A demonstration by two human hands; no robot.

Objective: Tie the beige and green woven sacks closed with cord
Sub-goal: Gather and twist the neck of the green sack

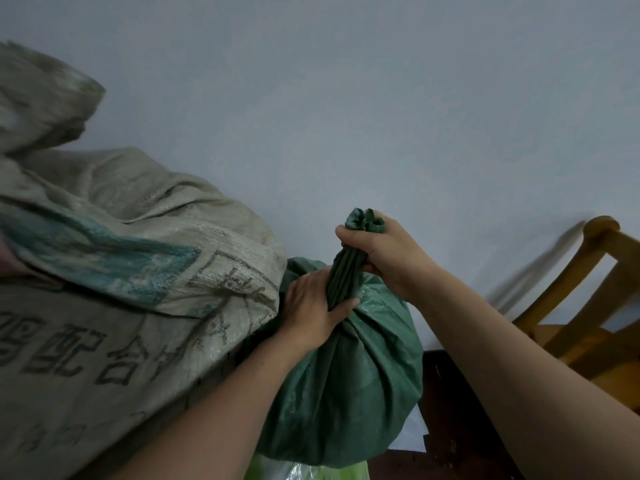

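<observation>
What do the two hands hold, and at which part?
Both hold the green sack by its gathered neck: right hand near the top, left hand lower.

green sack (pixel 346 393): one, centre
beige sack (pixel 121 271): one, left
hands: two, the left hand (pixel 311 303) and the right hand (pixel 384 254)
wooden chair (pixel 588 306): one, far right
plastic bag (pixel 304 471): one, near edge
</observation>
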